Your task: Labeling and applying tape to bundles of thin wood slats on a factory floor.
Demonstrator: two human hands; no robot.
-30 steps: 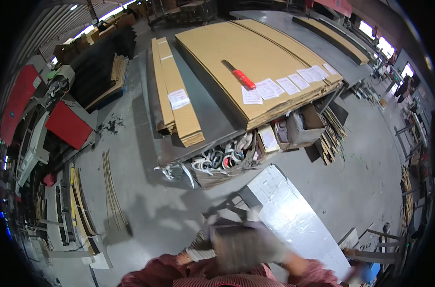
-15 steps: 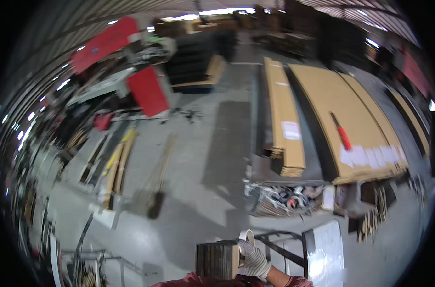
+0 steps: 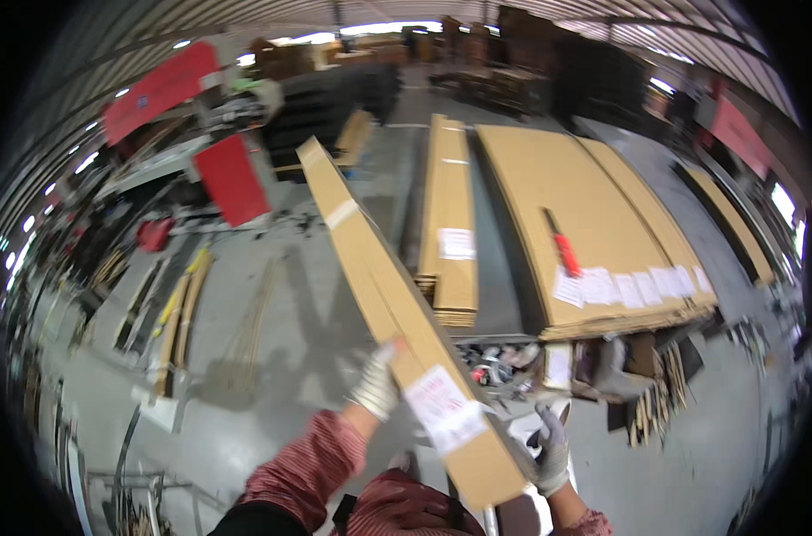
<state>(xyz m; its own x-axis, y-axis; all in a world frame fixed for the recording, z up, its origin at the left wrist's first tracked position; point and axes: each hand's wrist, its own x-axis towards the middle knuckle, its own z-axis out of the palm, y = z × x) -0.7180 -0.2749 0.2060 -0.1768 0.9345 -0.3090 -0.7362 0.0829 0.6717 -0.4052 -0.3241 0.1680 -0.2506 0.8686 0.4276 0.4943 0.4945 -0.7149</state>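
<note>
A long, narrow bundle of brown cardboard (image 3: pixel 379 290) slants from near my body up toward the far left. A white band (image 3: pixel 341 213) crosses its far part, and a printed white sheet (image 3: pixel 443 406) lies on its near part under shiny clear film. My left hand (image 3: pixel 377 382), in a whitish glove, is closed on the bundle's left edge. At the near right edge of the bundle is my right hand (image 3: pixel 551 451), gloved with grey fingertips and bent fingers. What it grips is hidden; something white and curved shows beside it.
To the right, flat cardboard stacks (image 3: pixel 593 205) carry paper sheets and a red-handled knife (image 3: pixel 566 256). A narrower cardboard stack (image 3: pixel 450 223) stands beside them. Narrow strips (image 3: pixel 184 313) lie on the floor at left. A red panel (image 3: pixel 231 181) stands farther back.
The bundle, earlier seen end-on close to my body, now stretches out lengthwise. My left hand has come into view on it. My right hand has moved right; the white tape roll is no longer clear.
</note>
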